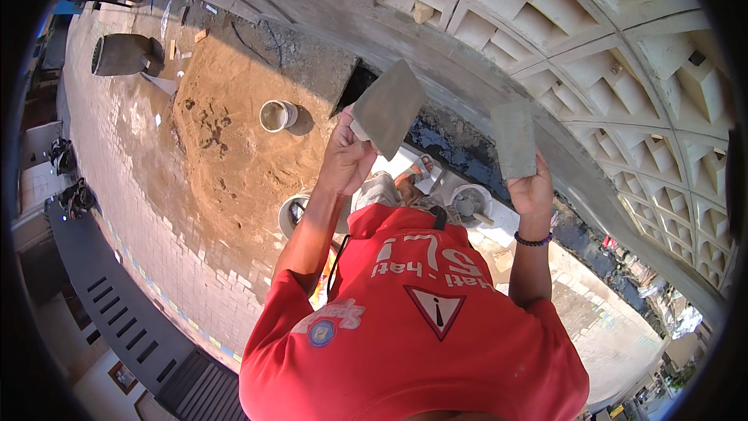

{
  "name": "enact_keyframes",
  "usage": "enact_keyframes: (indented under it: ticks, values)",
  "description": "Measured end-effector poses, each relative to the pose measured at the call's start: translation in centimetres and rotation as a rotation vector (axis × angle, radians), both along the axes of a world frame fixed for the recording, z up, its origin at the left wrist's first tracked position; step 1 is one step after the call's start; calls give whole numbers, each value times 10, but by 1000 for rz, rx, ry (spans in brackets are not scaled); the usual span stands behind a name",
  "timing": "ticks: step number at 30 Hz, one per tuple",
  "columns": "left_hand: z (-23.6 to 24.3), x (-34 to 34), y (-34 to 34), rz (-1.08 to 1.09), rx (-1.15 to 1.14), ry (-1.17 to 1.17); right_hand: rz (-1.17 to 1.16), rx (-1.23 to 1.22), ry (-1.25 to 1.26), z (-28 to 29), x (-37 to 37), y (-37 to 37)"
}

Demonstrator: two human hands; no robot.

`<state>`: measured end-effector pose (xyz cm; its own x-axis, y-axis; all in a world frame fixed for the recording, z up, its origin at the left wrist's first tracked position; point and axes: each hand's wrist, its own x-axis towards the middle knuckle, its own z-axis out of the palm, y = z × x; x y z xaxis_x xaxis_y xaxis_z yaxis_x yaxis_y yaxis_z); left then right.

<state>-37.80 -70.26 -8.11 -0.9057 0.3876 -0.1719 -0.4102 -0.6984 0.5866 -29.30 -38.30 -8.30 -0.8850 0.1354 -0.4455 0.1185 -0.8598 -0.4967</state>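
My left hand is closed around a plastering float, whose broad grey face is tilted toward me. A pale part, perhaps its handle, shows beside my fingers. My right hand grips the lower end of a second flat, grey, cement-coloured board, which looks like another float. It stands nearly upright close to the wall; most of my fingers are hidden behind it. The two boards are apart from each other. Below my hands, a bucket of grey mix stands near my feet, with a tool handle at its rim.
A plastered wall with patterned ventilation blocks rises at the right. A ditch of dark water runs along its foot. On the left lie a sand heap, a white bucket, another bucket and a dark drum-shaped container.
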Motion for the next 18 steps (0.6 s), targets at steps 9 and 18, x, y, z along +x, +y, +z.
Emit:
enact_keyframes:
  ticks: [9,18]
  values:
    - [-62,20,-56,45,-77,42,-34,5,-29,-72,61,-33]
    - [-202,131,-129,189,-307,58,-86,113,63,-180,176,-121]
